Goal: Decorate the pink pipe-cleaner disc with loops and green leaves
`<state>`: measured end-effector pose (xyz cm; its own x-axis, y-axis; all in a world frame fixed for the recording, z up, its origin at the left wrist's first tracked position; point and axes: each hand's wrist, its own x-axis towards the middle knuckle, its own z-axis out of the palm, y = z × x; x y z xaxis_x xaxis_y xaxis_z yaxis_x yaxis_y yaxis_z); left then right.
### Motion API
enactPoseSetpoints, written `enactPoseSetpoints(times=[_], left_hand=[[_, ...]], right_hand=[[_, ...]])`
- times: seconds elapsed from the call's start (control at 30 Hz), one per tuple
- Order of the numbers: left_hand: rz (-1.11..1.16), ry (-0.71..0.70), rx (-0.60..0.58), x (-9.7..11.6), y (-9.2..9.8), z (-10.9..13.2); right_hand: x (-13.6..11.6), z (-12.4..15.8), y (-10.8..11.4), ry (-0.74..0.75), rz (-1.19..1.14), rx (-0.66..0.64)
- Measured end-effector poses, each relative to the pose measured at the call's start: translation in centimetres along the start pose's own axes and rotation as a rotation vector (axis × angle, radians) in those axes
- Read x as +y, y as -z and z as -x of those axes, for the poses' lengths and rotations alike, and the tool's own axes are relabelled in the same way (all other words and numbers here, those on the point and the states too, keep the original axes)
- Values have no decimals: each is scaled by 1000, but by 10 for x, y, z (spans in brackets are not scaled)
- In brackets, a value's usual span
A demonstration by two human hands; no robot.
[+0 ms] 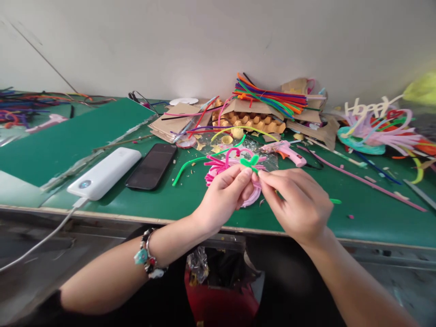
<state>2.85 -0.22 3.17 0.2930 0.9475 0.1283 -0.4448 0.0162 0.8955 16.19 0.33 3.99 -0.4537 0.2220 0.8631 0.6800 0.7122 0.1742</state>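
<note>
I'd call this a craft workshop, or a corner of one: along a plain grey wall (pixel 204 41), the green-topped surface (pixel 371 229) carries a multicoloured bundle of fuzzy stems (pixel 269 96), flat brown cardboard pieces (pixel 175 119), a pink plastic glue gun (pixel 288 153) and, far right, a lilac fuzzy-stem decoration (pixel 378 132) with cream lettering.

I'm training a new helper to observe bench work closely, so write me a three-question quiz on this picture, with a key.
1. Which item lies right beside the white power bank?
A) the glue gun
B) the egg tray
C) the phone

2. True or false: a beaded bracelet is on the person's left arm.

3. Fill in the colour: the left hand and right hand pinch at a small fuzzy ____ piece.

Key: 1. C; 2. True; 3. green.
</note>
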Motion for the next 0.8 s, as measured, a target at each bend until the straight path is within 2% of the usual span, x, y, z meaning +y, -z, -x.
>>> enactPoseSetpoints(times=[0.23, 0.5, 0.63, 0.8], left_hand=[[63, 6, -47, -1, 2, -1], [-80, -5, -15, 3, 4, -3], [-292, -101, 22, 4, 7, -5], [-793, -395, 28, 3, 16, -7]], right_hand=[[0, 0, 1, 2, -22, -21], [0, -2, 1, -91, 7, -34], [0, -3, 0, -93, 53, -42], [-1, -2, -1, -46, 104, -25]])
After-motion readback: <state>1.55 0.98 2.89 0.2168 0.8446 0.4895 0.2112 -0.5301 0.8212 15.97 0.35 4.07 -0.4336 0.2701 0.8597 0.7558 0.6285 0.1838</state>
